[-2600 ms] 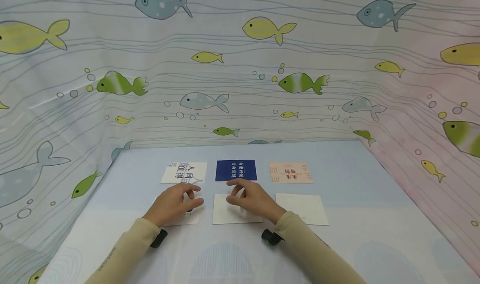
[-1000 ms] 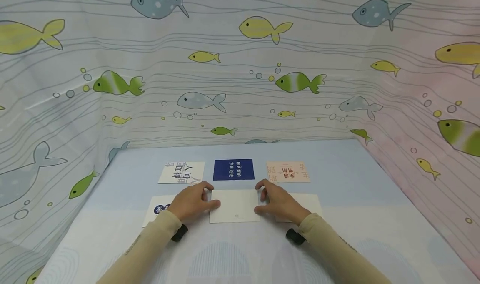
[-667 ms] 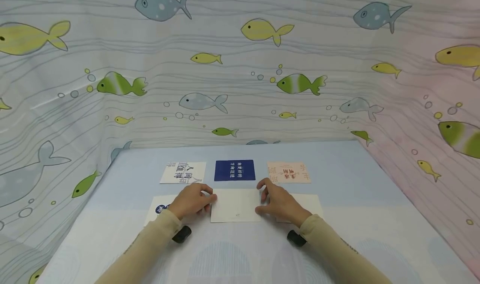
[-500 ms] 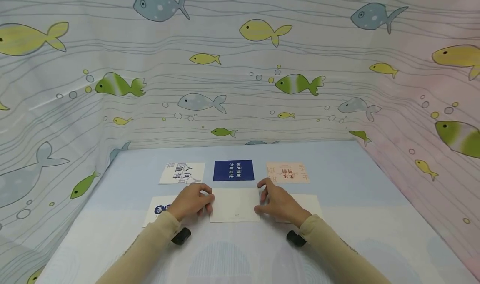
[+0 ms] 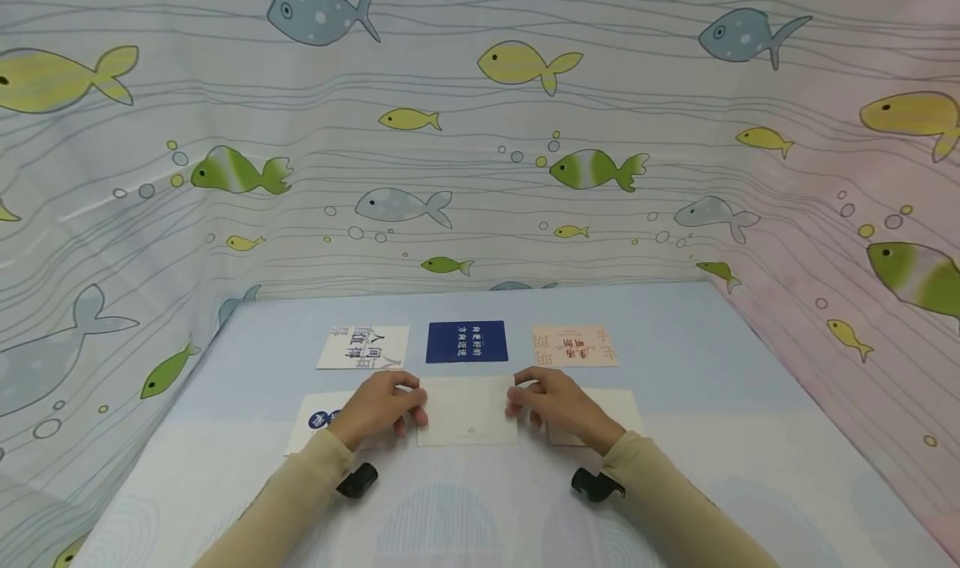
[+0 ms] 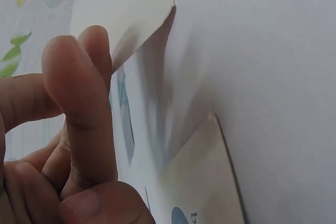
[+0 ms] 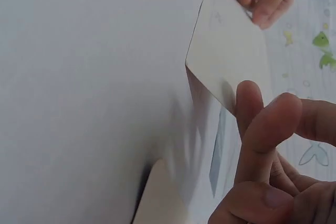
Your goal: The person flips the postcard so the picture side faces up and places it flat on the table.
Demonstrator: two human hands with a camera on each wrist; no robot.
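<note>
While the left hand [image 5: 382, 407] pinches its left edge and the right hand [image 5: 558, 403] its right, the white card [image 5: 468, 409] is between the two sets of fingers [image 6: 86, 103], raised just above the tabletop [image 5: 480, 485]. Beyond it lies the blue card [image 5: 467, 342], with the lettered card [image 5: 363, 348] far left and the pink card [image 5: 575, 346] far right; the left hand partly hides the logo card [image 5: 318, 418], the right hand a plain card [image 5: 618, 409]

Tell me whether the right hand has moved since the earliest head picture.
Yes, to the right. Against the dark blue card, the fingertips of the right hand have gone from below its left half to below its right edge.
</note>
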